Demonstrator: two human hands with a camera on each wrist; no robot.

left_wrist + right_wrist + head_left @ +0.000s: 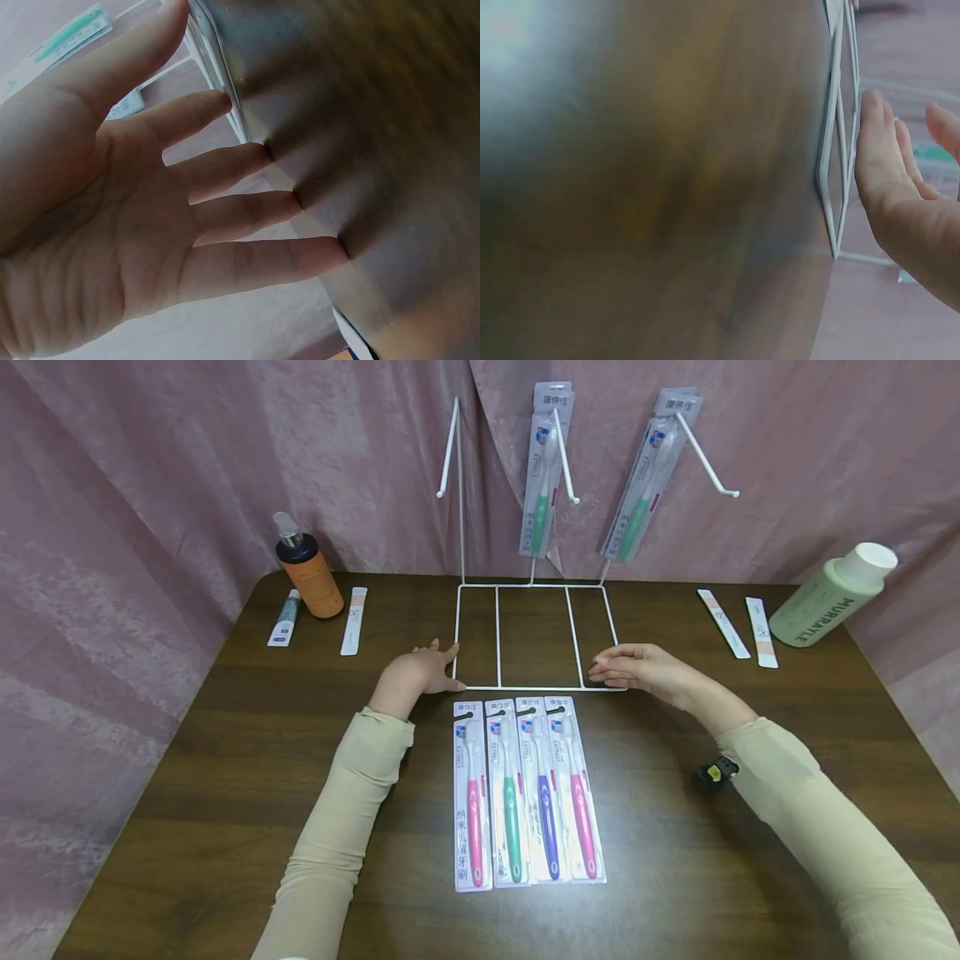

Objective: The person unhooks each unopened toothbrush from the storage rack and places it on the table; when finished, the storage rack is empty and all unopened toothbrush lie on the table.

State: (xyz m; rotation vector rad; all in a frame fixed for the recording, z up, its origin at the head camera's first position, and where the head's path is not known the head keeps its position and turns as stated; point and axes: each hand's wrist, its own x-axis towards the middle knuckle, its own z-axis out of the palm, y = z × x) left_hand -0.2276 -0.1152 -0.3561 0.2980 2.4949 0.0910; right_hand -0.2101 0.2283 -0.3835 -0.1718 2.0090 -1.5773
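A white wire display rack (498,639) stands on the table, its base frame flat on the wood and three hooks at the top. My left hand (420,670) is at the left front corner of the base, thumb and fingers spread; in the left wrist view its straight fingertips (330,251) meet the tabletop. Over the right front corner is my right hand (637,668), holding nothing, its fingers extended in the right wrist view. One packaged green toothbrush (540,518) hangs on the middle hook, another green toothbrush (637,518) on the right hook. The left hook (448,452) is bare.
Several packaged toothbrushes (512,827) lie in a row before the rack. To the left are an orange pump bottle (315,581), a small tube (284,620) and a white sachet (354,622). Two slim sachets (723,622) and a tilted green bottle (821,602) are at right.
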